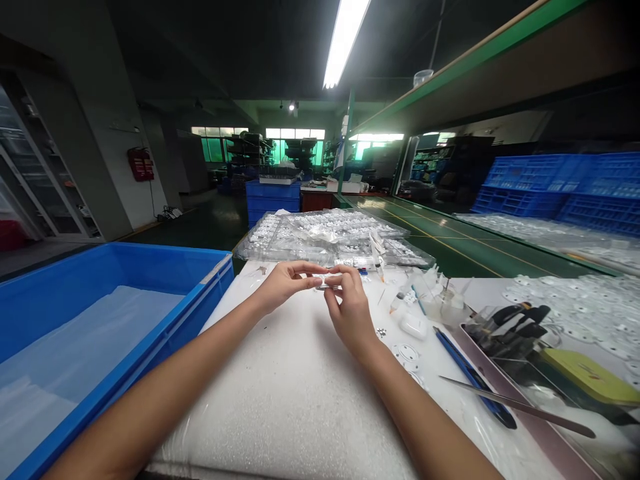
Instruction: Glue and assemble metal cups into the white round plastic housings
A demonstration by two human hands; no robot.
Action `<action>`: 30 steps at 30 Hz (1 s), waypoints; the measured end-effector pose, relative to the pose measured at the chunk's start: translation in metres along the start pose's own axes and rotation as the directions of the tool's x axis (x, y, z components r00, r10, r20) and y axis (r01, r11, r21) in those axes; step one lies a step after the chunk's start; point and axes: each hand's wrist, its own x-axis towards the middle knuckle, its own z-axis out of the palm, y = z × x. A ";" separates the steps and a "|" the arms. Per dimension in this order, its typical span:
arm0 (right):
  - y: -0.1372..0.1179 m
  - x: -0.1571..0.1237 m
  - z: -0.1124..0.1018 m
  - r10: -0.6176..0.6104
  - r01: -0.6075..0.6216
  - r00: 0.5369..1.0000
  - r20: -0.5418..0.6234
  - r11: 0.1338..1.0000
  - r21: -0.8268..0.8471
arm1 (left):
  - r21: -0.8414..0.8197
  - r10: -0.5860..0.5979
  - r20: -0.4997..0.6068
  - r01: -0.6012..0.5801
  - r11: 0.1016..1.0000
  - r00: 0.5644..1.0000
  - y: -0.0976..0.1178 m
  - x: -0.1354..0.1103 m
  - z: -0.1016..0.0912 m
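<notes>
My left hand (286,285) and my right hand (351,308) meet over the far part of the foam-covered table (280,393). Between their fingertips they pinch a small, thin white and silvery piece (324,283), mostly covered by the fingers. Its exact kind does not show. Just beyond the hands lie clear trays (330,233) filled with many small white parts. To the right of my right hand are a few tiny metal bits (381,332), a round white disc with holes (407,355) and a small white rounded case (413,325).
A large blue bin (170,340) lined with white sheet stands at left. On the right lie a blue-handled tool (473,373), tweezers (520,407), a pink-edged tray (545,427) with tools, a yellow-lidded box (590,375) and many white discs (575,307). A green-edged shelf (480,57) hangs overhead.
</notes>
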 end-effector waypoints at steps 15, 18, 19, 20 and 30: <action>-0.008 0.001 0.001 0.199 -0.192 0.979 -0.030 0.967 0.170 | 0.355 0.239 0.105 -0.261 0.898 0.965 -0.009 -0.004 -0.001; -0.008 0.001 0.002 0.269 -0.258 0.963 -0.011 0.936 0.240 | 0.483 0.320 0.083 -0.319 0.816 0.944 -0.012 -0.005 0.002; -0.008 0.001 0.003 0.284 -0.273 0.959 -0.006 0.928 0.255 | 0.509 0.336 0.081 -0.329 0.795 0.938 -0.012 -0.005 0.002; -0.008 0.000 0.003 0.294 -0.282 0.956 -0.004 0.922 0.264 | 0.523 0.349 0.084 -0.340 0.782 0.933 -0.013 -0.006 0.002; -0.007 0.004 0.004 0.299 -0.292 0.954 0.010 0.923 0.249 | 0.560 0.449 0.150 -0.450 0.695 0.881 -0.015 -0.004 0.001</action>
